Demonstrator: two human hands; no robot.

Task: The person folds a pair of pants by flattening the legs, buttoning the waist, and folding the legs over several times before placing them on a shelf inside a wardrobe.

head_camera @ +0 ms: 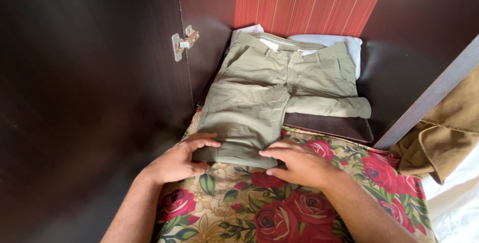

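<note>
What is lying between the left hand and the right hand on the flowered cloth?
In the head view, the folded lower end of the olive green trousers lies between the left hand and the right hand, resting on the flowered cloth. Both hands touch it.

— How much room is there around the folded olive-green cotton trousers (pixel 269 93)?

— Little. A dark wooden cupboard door (pixel 90 98) walls off their left, a red striped panel (pixel 309 1) closes behind them.

— And nearer?

— The rose-printed floral bedsheet (pixel 279 213) below them lies open.
</note>
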